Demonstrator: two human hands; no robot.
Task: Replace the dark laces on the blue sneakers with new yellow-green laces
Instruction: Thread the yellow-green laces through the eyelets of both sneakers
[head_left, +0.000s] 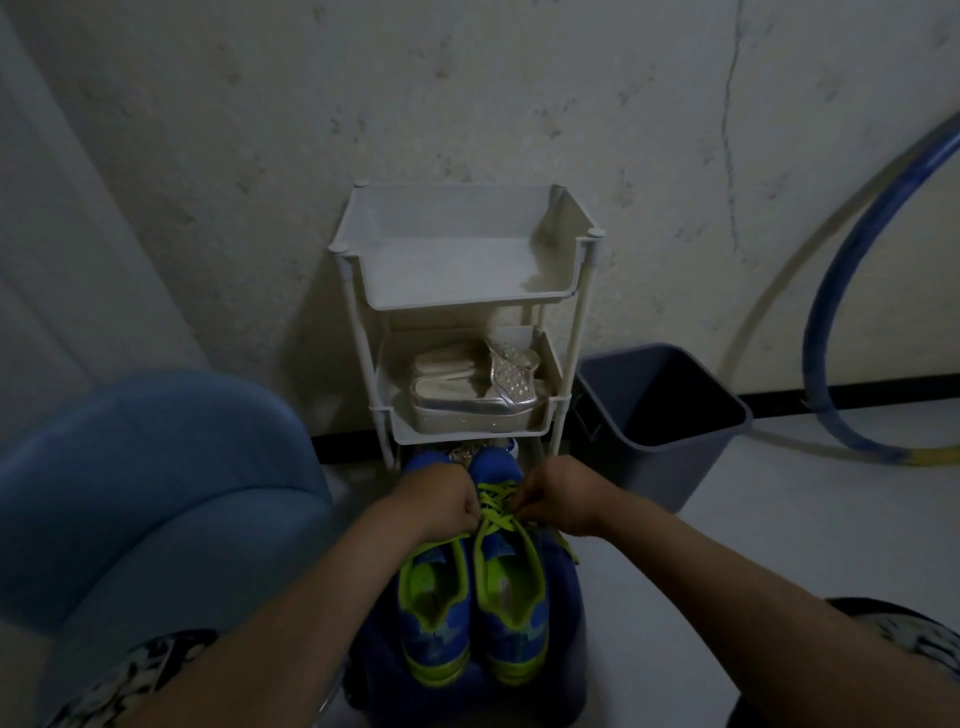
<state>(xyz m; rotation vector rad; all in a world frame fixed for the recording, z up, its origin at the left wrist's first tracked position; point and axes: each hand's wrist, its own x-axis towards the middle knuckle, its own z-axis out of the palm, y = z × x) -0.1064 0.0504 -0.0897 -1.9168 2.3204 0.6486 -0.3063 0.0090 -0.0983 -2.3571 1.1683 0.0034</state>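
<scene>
Low ctr of frame: the blue sneakers (506, 631) are set side by side on a dark blue cushion (566, 613), heels toward the btm edge, toes toward the top, inner sides touching. Lime-green lining & sole trim are seen on both. A yellow-green lace (493, 506) is threaded criss-cross over the tongue of the sneaker on the frame's right. One loose end is seen hanging off to the right, below the right wrist. The lacing of the sneaker on the frame's left is hidden by the left hand & forearm, so its state can't be told.

The left hand (441, 499) is clenched, knuckles up, w/ fingertips pinched on the lace at its left side. The right hand (558, 499) is likewise curled, w/ thumb & fingers pinched on the lace at its right side. Both hands are held just over the shoe's eyelet rows, close together, the lace btwn them.

Just behind the toes, a white plastic rack (457, 249) is stood against the wall (208, 156). A pair of silver shoes (467, 405) is kept on its middle tier. To the rack's right, a grey bin (623, 441) is placed on the floor (779, 519). A blue hoop (811, 338) is leaned at the frame's right edge. A light blue chair (145, 493) is seen at left. Patterned fabric is seen at both btm corners.
</scene>
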